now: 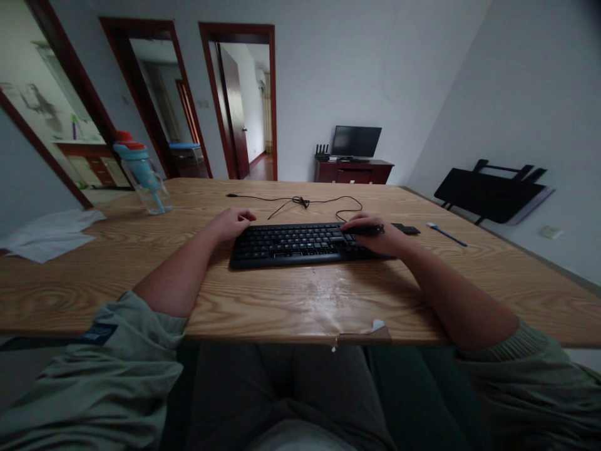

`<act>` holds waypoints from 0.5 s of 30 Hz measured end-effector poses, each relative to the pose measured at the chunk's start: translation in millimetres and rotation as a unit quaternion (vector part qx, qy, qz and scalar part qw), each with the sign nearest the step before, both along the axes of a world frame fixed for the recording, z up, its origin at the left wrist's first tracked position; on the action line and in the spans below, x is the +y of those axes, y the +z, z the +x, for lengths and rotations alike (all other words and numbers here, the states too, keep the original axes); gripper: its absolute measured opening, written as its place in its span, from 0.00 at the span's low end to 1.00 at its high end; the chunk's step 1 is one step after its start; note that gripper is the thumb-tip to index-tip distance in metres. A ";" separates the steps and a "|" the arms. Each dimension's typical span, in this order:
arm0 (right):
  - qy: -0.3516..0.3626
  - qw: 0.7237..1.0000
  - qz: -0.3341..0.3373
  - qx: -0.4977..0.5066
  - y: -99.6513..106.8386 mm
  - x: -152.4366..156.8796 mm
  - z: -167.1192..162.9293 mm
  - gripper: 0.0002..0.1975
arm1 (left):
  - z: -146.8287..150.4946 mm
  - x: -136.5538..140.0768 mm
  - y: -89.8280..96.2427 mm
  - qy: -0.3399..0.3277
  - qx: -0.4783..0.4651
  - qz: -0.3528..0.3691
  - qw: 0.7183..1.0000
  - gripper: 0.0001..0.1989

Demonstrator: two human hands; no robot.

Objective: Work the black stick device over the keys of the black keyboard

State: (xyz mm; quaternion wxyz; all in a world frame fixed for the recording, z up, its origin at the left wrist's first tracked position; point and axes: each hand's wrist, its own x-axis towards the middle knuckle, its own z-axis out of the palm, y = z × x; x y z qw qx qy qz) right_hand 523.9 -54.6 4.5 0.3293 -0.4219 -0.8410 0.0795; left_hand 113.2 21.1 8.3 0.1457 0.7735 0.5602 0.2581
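Note:
A black keyboard lies flat on the wooden table in front of me. At its far left corner is my left hand, fingers bent and closed against the keyboard's end. My right hand is over the keyboard's right part, closed around a slim black handled tool whose kind I cannot make out. The hand covers many keys on that side. Behind the keyboard, its thin black cable is loosely bunched, and a plug lies at the cable's left end.
A clear bottle with a red and blue lid stands at the left, near white tissues. On the right are a small blue brush and a flat black item. The table's front edge is chipped.

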 end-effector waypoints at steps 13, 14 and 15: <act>-0.042 0.996 -0.075 0.027 7.5 -2.3 -3.0 0.16 | -2.2 3.8 -2.7 -0.010 -0.001 0.002 1.000 0.20; -0.060 0.995 -0.073 0.041 7.9 -1.5 -3.0 0.16 | -1.8 3.0 -2.1 -0.010 0.001 0.002 1.000 0.20; -0.081 0.992 -0.074 0.055 8.4 -0.9 -2.9 0.17 | -1.3 2.1 -1.2 -0.009 0.004 0.004 1.000 0.19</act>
